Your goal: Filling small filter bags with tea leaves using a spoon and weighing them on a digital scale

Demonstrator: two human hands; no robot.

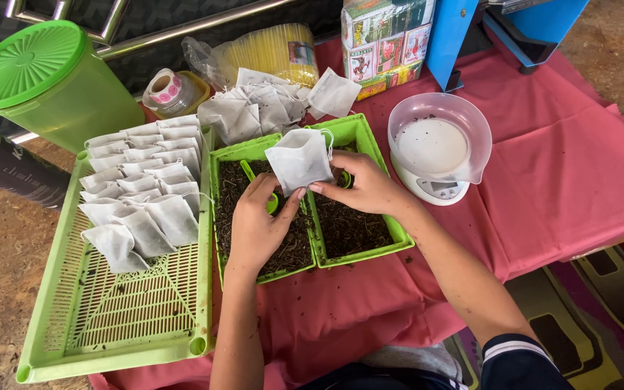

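Observation:
My left hand (258, 224) and my right hand (366, 186) together hold a small white filter bag (300, 160) above two green trays of dark loose tea, the left tray (216, 209) and the right tray (391, 235). Both hands pinch the bag's lower edge. A green scoop (269, 198) lies in the left tray under my left hand. Another green scoop (344, 178) shows by my right fingers.
A slatted green tray (110, 318) at left holds several filled white bags (142, 191). A pile of empty bags (261, 105) lies behind. A white scale with a clear bowl (438, 148) stands right. Green lidded jug (45, 79), tape roll (165, 88), box (384, 43), blue machine (464, 36) at back.

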